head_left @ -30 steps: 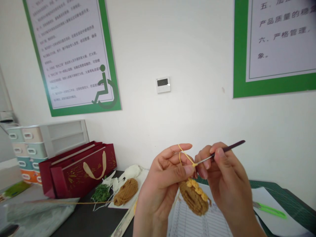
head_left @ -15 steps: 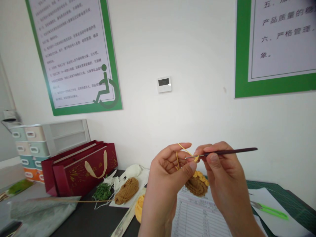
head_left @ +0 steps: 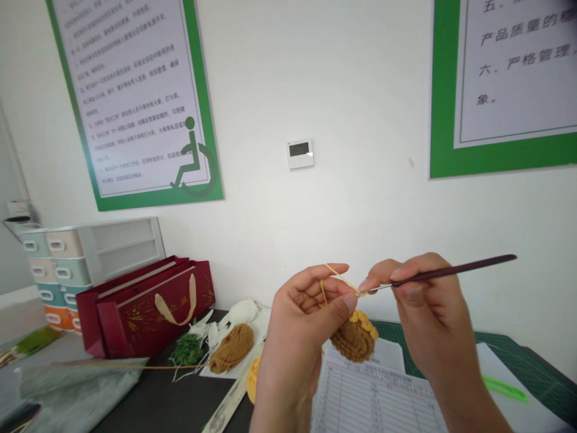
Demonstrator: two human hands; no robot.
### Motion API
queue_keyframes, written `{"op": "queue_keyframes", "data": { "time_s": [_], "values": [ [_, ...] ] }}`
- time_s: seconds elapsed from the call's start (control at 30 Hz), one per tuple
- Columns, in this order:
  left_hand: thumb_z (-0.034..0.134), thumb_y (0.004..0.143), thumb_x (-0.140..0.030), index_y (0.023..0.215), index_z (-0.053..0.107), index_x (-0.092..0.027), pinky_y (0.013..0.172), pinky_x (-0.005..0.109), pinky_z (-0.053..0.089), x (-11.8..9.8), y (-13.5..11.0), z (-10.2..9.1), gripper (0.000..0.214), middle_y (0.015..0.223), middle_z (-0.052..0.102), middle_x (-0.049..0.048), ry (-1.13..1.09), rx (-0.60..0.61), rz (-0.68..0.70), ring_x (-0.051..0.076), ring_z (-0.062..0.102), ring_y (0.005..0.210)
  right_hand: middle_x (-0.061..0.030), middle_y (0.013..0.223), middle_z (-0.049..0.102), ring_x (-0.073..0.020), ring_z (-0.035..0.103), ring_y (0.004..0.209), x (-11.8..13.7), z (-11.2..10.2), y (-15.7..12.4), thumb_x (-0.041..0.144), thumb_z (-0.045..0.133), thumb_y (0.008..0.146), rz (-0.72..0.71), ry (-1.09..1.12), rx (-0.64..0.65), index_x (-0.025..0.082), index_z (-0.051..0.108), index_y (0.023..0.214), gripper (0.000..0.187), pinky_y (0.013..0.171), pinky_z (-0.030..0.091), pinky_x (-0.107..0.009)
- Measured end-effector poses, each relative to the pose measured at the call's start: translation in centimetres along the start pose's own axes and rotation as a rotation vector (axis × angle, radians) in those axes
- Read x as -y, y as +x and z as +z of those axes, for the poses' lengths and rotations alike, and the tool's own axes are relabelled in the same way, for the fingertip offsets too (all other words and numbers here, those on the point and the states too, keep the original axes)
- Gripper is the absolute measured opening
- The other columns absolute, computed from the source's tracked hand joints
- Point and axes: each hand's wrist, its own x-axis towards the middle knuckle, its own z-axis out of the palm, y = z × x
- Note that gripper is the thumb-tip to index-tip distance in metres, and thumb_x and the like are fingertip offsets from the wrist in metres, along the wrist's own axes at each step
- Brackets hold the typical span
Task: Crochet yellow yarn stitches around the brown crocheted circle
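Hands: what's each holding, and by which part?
Left hand: crochet piece, by its top edge, and yarn, over the index finger. Right hand: hook, by the dark handle's front.

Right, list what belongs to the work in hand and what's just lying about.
Belongs:
hook, in the right hand
brown-and-yellow piece, in the left hand
yellow strand
yellow yarn ball, probably

Lying about:
red bags
drawer unit
green yarn

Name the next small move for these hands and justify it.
Perhaps the right hand should ease the crochet hook back, drawing yellow yarn through: the left hand pinches the brown-and-yellow piece, its raised finger carries the strand, and the hook's tip meets that strand beside the thumb. Whether it has caught is too small to tell.
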Motion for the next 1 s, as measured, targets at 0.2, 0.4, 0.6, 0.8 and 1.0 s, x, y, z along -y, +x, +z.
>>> {"op": "queue_keyframes", "data": {
  "time_s": [0.2,0.4,0.6,0.8,1.0],
  "values": [
    [0.089,0.071,-0.012,0.098,0.080,-0.016,0.065,0.018,0.048,0.3,0.1,-0.3,0.029,0.074,0.074,0.0016,-0.020,0.025,0.006,0.008,0.061,0.065,-0.0022,0.092,0.076,-0.0209,0.071,0.089,0.9,-0.4,0.1,0.022,0.051,0.105,-0.114,-0.190,0.048,0.027,0.058,0.105,0.009,0.081,0.054,-0.041],
    [0.088,0.073,-0.011,0.100,0.080,-0.015,0.066,0.016,0.047,0.3,0.3,-0.4,0.028,0.074,0.074,0.0013,-0.029,0.035,-0.008,0.007,0.062,0.067,-0.0030,0.098,0.077,-0.0236,0.070,0.096,1.3,-0.8,0.1,0.016,0.054,0.102,-0.186,-0.269,0.110,0.028,0.062,0.106,0.015,0.084,0.055,-0.046],
    [0.090,0.071,-0.011,0.098,0.081,-0.014,0.065,0.017,0.047,0.3,0.4,-0.5,0.029,0.073,0.073,0.0016,-0.048,0.043,-0.022,0.007,0.061,0.066,-0.0033,0.100,0.078,-0.0227,0.070,0.093,1.6,-1.0,0.1,0.016,0.054,0.102,-0.209,-0.262,0.148,0.028,0.063,0.108,0.017,0.084,0.056,-0.046],
    [0.090,0.071,-0.012,0.099,0.080,-0.014,0.063,0.017,0.046,0.3,0.3,-0.6,0.030,0.073,0.072,0.0016,-0.047,0.040,-0.024,0.008,0.060,0.065,-0.0052,0.100,0.078,-0.0226,0.070,0.092,1.3,-0.9,0.4,0.010,0.056,0.099,-0.277,-0.220,0.162,0.023,0.065,0.110,0.019,0.083,0.057,-0.045],
    [0.089,0.072,-0.012,0.100,0.080,-0.015,0.063,0.018,0.045,0.3,0.4,-0.6,0.030,0.073,0.072,0.0011,-0.038,0.034,-0.015,0.007,0.060,0.065,-0.0038,0.100,0.077,-0.0213,0.070,0.093,1.4,-0.8,0.3,0.007,0.056,0.097,-0.297,-0.246,0.175,0.023,0.064,0.111,0.022,0.083,0.056,-0.044]
  ]
}}
